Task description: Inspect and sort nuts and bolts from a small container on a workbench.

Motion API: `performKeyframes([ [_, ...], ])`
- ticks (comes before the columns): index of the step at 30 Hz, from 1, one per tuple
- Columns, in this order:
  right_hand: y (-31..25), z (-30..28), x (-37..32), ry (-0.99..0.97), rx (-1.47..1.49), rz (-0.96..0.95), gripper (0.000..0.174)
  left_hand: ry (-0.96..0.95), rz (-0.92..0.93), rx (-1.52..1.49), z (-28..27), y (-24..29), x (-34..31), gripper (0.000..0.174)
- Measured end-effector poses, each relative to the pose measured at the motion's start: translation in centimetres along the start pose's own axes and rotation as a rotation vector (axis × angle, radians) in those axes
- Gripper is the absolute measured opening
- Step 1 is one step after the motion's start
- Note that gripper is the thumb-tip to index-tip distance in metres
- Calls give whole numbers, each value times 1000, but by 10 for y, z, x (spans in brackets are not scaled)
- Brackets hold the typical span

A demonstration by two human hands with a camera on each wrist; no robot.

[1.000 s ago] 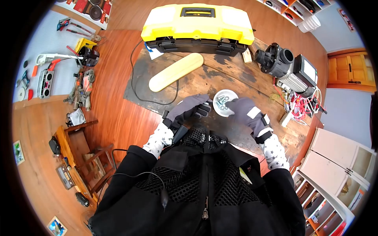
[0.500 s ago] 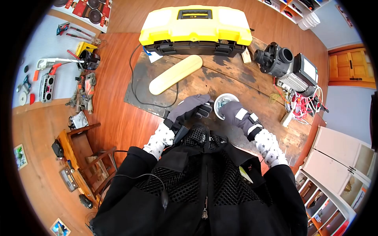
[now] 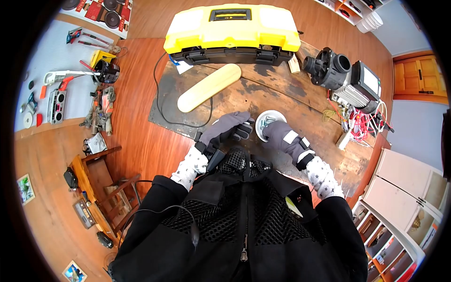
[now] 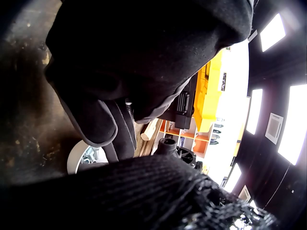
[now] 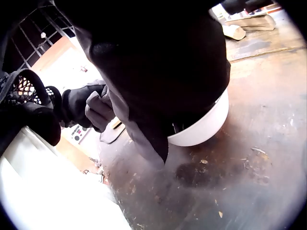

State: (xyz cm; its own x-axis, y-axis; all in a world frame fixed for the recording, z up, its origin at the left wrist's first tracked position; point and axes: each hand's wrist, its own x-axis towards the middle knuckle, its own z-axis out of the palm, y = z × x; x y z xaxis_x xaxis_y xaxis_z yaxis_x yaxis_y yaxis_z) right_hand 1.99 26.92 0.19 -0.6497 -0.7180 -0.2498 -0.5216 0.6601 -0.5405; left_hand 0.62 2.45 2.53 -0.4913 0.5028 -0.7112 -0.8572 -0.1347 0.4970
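Observation:
A white bowl [image 3: 259,133] of metal bolts [image 3: 268,121] stands on the dark worn tabletop in front of the person. The gloved right hand [image 3: 284,141] reaches over its near right edge, with its fingers hidden inside. In the right wrist view the bowl [image 5: 204,130] shows below that hand, whose pointed glove tip overlaps the rim; I cannot tell what its fingers hold. Left of the bowl, the gloved left hand [image 3: 228,128] has its fingers curled. A bit of threaded bolt [image 4: 129,106] shows between its fingers in the left wrist view.
A yellow and black toolbox [image 3: 230,35] stands at the back of the table. In front of it lie a pale wooden board [image 3: 209,88] and a black cable [image 3: 158,91]. A pump with a motor [image 3: 345,80] and tangled wires [image 3: 361,126] occupy the right side.
The right hand has moved left and toward the body, now farther over the bowl's near edge. The bowl has shifted slightly. The left hand stays about where it was.

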Motion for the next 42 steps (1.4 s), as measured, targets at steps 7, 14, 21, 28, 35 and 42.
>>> performKeyframes([
  [7,-9,-15,-11,-31,51,119,36,-38,-20,-62,-2,1,-1,32],
  [14,-8,-11,-16,-19,-150,181,37,-81,-28,-51,1,-1,2,30],
  [21,1,11,-3,-3,-232,185,24,-85,-35,-23,-2,1,5,31],
  [28,8,2,6,-194,-151,151,27,25,-26,83,-2,0,7,35],
  [35,8,-3,9,-188,-121,108,30,23,-14,63,-1,0,3,33],
  [42,12,2,1,-133,3,74,31,-14,-2,8,-5,-3,5,30],
])
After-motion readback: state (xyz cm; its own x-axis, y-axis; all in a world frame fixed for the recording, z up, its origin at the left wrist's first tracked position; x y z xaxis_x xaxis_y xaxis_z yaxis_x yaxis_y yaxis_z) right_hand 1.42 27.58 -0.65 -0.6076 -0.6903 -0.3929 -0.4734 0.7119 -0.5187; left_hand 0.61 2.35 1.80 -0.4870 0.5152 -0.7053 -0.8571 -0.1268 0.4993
